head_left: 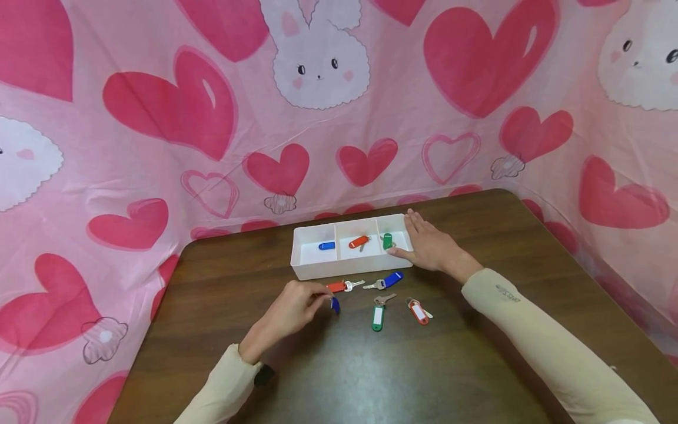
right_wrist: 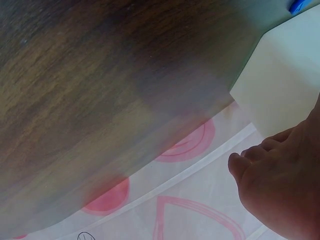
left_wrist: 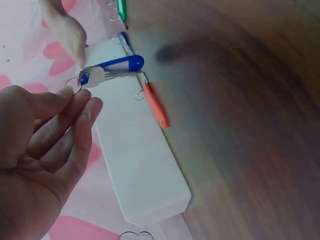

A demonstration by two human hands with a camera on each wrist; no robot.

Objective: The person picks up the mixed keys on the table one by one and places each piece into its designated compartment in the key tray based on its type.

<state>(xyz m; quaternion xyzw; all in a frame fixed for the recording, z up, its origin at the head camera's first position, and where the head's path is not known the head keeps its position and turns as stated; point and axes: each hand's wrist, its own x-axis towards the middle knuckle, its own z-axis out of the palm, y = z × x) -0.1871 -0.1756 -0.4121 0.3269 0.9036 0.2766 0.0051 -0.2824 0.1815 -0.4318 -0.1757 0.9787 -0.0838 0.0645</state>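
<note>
My left hand [head_left: 291,307] pinches the ring of a key with a blue tag [left_wrist: 125,64] between thumb and fingertips. In the left wrist view, the silver key [left_wrist: 95,76] hangs beside its tag. My right hand [head_left: 433,244] rests against the right end of a white three-compartment box [head_left: 344,270], fingers straight and thumb at the front rim. Inside the box are a blue tag [head_left: 326,246] at left, a red tag [head_left: 358,242] with a key in the middle, and a green tag [head_left: 388,241] at right.
On the brown table [head_left: 371,377] in front of the box lie keys with a red tag [head_left: 336,287], a blue tag [head_left: 393,279], a green tag [head_left: 378,318] and another red tag [head_left: 418,312]. A pink heart-patterned cloth [head_left: 318,129] hangs behind.
</note>
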